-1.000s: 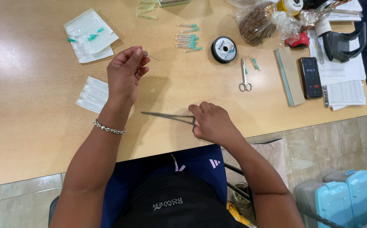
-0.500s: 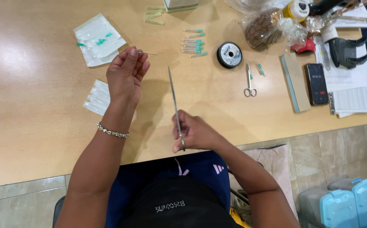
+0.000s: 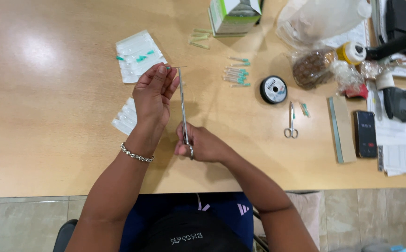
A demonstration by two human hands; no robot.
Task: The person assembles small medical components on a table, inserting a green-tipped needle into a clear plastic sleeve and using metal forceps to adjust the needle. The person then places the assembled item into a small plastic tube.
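My left hand (image 3: pixel 154 93) is raised over the wooden table (image 3: pixel 49 116), fingertips pinched on a thin needle with a green hub (image 3: pixel 172 67) that points right. My right hand (image 3: pixel 202 144) grips the ring handles of long slim metal forceps (image 3: pixel 183 105). The forceps point away from me, and their tip meets the needle just beside my left fingertips. A silver bracelet sits on my left wrist.
Clear packets of green-hubbed needles (image 3: pixel 137 55) lie beyond my left hand, another packet (image 3: pixel 126 116) beneath it. Loose needles (image 3: pixel 236 72), a black thread spool (image 3: pixel 273 89), small scissors (image 3: pixel 290 122), a grey bar (image 3: pixel 341 128), a phone (image 3: pixel 365 133), a green-white box (image 3: pixel 233 15) and bags lie to the right.
The forceps swung from lying crosswise in front of me to pointing away, and their tip has come up to the needle. My right hand shifted left, toward my left wrist.
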